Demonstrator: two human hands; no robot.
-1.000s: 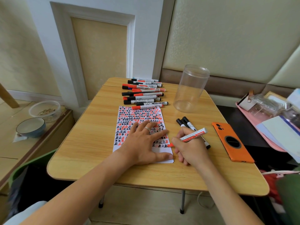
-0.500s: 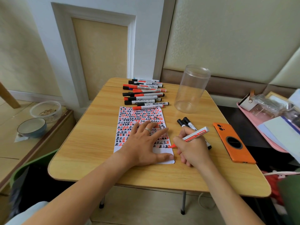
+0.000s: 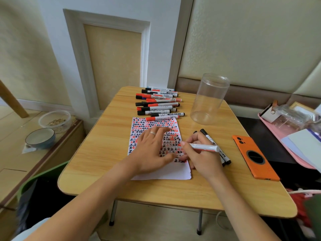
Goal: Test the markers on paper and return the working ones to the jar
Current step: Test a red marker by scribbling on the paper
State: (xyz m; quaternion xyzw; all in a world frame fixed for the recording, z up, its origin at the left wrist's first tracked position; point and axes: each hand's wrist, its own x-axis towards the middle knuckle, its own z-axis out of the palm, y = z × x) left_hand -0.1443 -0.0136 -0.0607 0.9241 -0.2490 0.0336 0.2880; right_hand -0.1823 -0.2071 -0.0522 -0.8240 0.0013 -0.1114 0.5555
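Red marker (image 3: 203,147) is pinched in the right hand (image 3: 202,158), tip on the paper (image 3: 160,173) pinned flat by the left hand (image 3: 149,152), long axis lying rightward, empty jar (image 3: 209,98) up-right beyond the grip, right hand nearer.

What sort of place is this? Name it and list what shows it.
Probably a room in a home: a small wooden folding table against a padded wall bench, bowls on a low side cabinet, an orange phone lying about.
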